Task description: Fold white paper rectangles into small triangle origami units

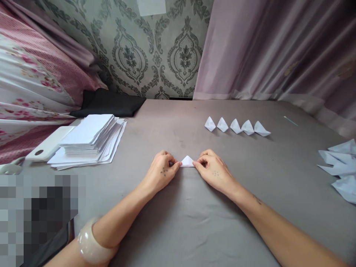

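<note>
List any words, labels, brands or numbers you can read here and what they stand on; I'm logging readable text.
None can be read.
The stack of white paper sheets shows blank faces.
The small white folded paper triangle, pinched between the left hand and right hand, is plain.
Small dark marks on both hands are too small to read.

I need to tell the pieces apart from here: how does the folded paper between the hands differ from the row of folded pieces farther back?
The folded paper is a single piece lying flat on the grey cloth, pinched by the left hand and right hand. The row of folded pieces numbers five, stands puffed up and goes untouched. Both are white, small and triangular.
</note>
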Demonstrator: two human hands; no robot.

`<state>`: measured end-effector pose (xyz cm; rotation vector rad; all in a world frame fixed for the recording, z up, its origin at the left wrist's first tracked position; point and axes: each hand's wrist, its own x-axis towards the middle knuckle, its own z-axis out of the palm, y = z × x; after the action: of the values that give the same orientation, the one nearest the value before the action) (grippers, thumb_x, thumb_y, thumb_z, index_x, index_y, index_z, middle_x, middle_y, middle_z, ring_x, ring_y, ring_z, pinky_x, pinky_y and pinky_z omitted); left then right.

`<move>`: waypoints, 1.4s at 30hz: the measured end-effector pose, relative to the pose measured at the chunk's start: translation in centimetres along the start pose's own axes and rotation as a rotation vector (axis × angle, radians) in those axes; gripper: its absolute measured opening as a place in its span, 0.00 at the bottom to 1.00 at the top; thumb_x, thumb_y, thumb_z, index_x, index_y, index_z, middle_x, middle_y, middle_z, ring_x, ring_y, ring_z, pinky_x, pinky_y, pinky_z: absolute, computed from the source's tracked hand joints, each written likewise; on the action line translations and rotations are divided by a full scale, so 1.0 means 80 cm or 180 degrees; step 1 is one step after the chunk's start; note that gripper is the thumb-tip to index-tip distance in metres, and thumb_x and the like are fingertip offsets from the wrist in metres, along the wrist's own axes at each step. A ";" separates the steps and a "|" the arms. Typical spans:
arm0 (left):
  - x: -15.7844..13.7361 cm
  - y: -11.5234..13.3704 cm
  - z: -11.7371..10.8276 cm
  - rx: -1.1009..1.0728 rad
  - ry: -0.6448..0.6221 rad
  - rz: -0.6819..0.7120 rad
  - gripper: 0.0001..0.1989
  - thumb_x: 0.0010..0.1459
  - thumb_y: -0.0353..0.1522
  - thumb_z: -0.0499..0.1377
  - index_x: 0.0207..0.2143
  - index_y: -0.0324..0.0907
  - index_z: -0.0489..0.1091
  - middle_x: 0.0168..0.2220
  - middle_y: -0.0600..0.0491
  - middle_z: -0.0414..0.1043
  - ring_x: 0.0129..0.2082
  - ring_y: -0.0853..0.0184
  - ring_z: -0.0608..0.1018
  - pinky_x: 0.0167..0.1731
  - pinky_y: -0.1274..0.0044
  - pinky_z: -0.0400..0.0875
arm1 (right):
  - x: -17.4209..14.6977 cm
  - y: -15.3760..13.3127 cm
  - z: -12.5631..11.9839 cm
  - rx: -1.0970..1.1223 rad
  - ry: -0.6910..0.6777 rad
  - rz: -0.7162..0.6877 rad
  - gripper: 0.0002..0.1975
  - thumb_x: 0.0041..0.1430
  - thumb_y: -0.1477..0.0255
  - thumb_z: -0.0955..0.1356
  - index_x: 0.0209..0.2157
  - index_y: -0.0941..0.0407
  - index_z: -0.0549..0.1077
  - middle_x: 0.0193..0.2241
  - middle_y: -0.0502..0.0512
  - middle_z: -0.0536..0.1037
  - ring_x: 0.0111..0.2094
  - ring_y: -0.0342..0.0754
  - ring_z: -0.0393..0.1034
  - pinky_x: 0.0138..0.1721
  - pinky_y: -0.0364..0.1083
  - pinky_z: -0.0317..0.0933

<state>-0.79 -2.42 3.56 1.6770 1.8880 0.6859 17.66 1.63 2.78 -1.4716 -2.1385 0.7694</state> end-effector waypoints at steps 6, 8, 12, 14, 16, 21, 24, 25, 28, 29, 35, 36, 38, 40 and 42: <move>0.003 0.000 -0.001 0.0009 -0.0082 -0.0090 0.10 0.54 0.36 0.57 0.26 0.39 0.72 0.35 0.48 0.68 0.36 0.62 0.71 0.38 0.71 0.65 | 0.003 -0.004 -0.004 0.0001 -0.0140 0.0203 0.12 0.55 0.66 0.66 0.23 0.55 0.75 0.37 0.53 0.72 0.30 0.43 0.68 0.33 0.45 0.59; 0.002 0.001 -0.002 0.0020 -0.0111 -0.0112 0.10 0.54 0.36 0.57 0.26 0.39 0.72 0.36 0.48 0.68 0.37 0.62 0.71 0.38 0.71 0.65 | 0.003 -0.005 -0.005 -0.0013 -0.0195 0.0287 0.12 0.55 0.65 0.66 0.23 0.55 0.75 0.38 0.52 0.72 0.30 0.42 0.68 0.33 0.45 0.59; 0.002 0.001 -0.001 0.0053 -0.0116 -0.0133 0.09 0.54 0.35 0.57 0.27 0.39 0.73 0.36 0.48 0.68 0.38 0.62 0.71 0.39 0.71 0.65 | 0.005 -0.007 -0.005 -0.0034 -0.0244 0.0369 0.12 0.55 0.65 0.66 0.22 0.54 0.74 0.38 0.51 0.72 0.30 0.42 0.67 0.33 0.45 0.58; 0.003 0.001 0.000 0.0071 -0.0110 -0.0123 0.09 0.54 0.35 0.57 0.27 0.39 0.73 0.36 0.48 0.68 0.38 0.62 0.71 0.39 0.71 0.65 | 0.006 -0.007 -0.005 -0.0049 -0.0248 0.0402 0.12 0.55 0.65 0.66 0.22 0.54 0.74 0.38 0.51 0.72 0.30 0.42 0.67 0.32 0.45 0.58; 0.003 0.001 0.000 0.0086 -0.0119 -0.0111 0.09 0.54 0.35 0.57 0.27 0.39 0.72 0.36 0.48 0.68 0.38 0.61 0.71 0.39 0.70 0.65 | 0.007 -0.007 -0.005 -0.0059 -0.0256 0.0423 0.11 0.54 0.65 0.66 0.22 0.54 0.75 0.38 0.51 0.72 0.30 0.42 0.67 0.32 0.44 0.58; 0.002 0.000 0.000 0.0099 -0.0112 -0.0073 0.09 0.55 0.35 0.57 0.27 0.39 0.72 0.35 0.49 0.67 0.39 0.61 0.70 0.40 0.69 0.65 | 0.008 -0.007 -0.006 -0.0042 -0.0277 0.0443 0.12 0.54 0.65 0.66 0.22 0.55 0.74 0.37 0.52 0.72 0.29 0.42 0.67 0.32 0.44 0.58; 0.001 -0.003 0.004 0.0178 -0.0080 0.0073 0.08 0.55 0.34 0.57 0.28 0.39 0.70 0.35 0.48 0.66 0.39 0.61 0.69 0.40 0.69 0.66 | 0.009 -0.005 -0.004 -0.0053 -0.0276 0.0456 0.11 0.53 0.64 0.67 0.21 0.55 0.74 0.37 0.51 0.73 0.30 0.43 0.67 0.31 0.44 0.58; 0.000 -0.004 0.005 0.0220 -0.0052 0.0173 0.07 0.56 0.33 0.56 0.29 0.39 0.70 0.35 0.48 0.66 0.39 0.61 0.69 0.40 0.69 0.66 | 0.009 -0.004 -0.003 -0.0055 -0.0274 0.0453 0.11 0.53 0.64 0.67 0.21 0.55 0.74 0.36 0.51 0.73 0.30 0.43 0.67 0.31 0.44 0.58; -0.003 -0.005 0.010 0.0379 0.0047 0.0732 0.08 0.58 0.29 0.53 0.40 0.39 0.69 0.40 0.48 0.67 0.41 0.62 0.68 0.42 0.70 0.67 | 0.010 0.001 -0.003 -0.0008 -0.0243 0.0364 0.12 0.53 0.63 0.67 0.21 0.55 0.73 0.35 0.51 0.73 0.29 0.43 0.67 0.30 0.44 0.58; -0.005 -0.004 0.011 0.0447 0.0025 0.0979 0.11 0.59 0.27 0.51 0.43 0.40 0.68 0.41 0.48 0.67 0.42 0.63 0.68 0.42 0.71 0.67 | 0.011 0.004 -0.005 0.0040 -0.0243 0.0279 0.13 0.53 0.63 0.67 0.21 0.55 0.73 0.35 0.51 0.73 0.28 0.43 0.67 0.30 0.44 0.58; -0.011 0.000 0.012 0.0877 -0.0264 0.1530 0.17 0.62 0.23 0.44 0.45 0.41 0.70 0.42 0.48 0.69 0.42 0.64 0.69 0.42 0.73 0.68 | 0.000 0.022 -0.021 0.0601 -0.0189 -0.0183 0.11 0.57 0.70 0.63 0.37 0.53 0.76 0.34 0.51 0.76 0.26 0.41 0.67 0.30 0.42 0.61; -0.012 0.000 0.012 0.0944 -0.0259 0.1540 0.18 0.62 0.23 0.44 0.46 0.41 0.70 0.42 0.48 0.69 0.42 0.63 0.69 0.42 0.73 0.68 | -0.004 0.024 -0.022 0.0583 -0.0111 -0.0311 0.12 0.57 0.72 0.62 0.38 0.53 0.76 0.33 0.51 0.76 0.26 0.41 0.68 0.29 0.42 0.61; -0.013 0.000 0.012 0.1082 -0.0245 0.1596 0.18 0.62 0.23 0.45 0.47 0.41 0.70 0.42 0.48 0.69 0.41 0.63 0.70 0.41 0.73 0.69 | -0.011 0.026 -0.023 0.0360 -0.0011 -0.0765 0.14 0.56 0.77 0.61 0.38 0.53 0.77 0.34 0.51 0.75 0.28 0.41 0.68 0.30 0.41 0.61; -0.015 0.000 0.012 0.1225 -0.0215 0.1675 0.19 0.62 0.23 0.44 0.47 0.41 0.70 0.42 0.48 0.69 0.40 0.64 0.69 0.40 0.73 0.69 | -0.017 0.025 -0.022 0.0012 0.0000 -0.1206 0.16 0.54 0.80 0.61 0.38 0.53 0.77 0.34 0.51 0.75 0.29 0.41 0.68 0.32 0.41 0.60; -0.016 0.001 0.011 0.1329 -0.0212 0.1742 0.19 0.62 0.23 0.44 0.48 0.41 0.69 0.42 0.48 0.68 0.39 0.64 0.69 0.39 0.73 0.69 | -0.020 0.024 -0.021 -0.0286 -0.0028 -0.1401 0.18 0.54 0.81 0.61 0.40 0.53 0.77 0.34 0.51 0.74 0.28 0.41 0.67 0.32 0.41 0.60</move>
<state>0.00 -3.69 3.03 2.4956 1.6013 0.4354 20.62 1.02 2.73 -0.9769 -2.4069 0.5232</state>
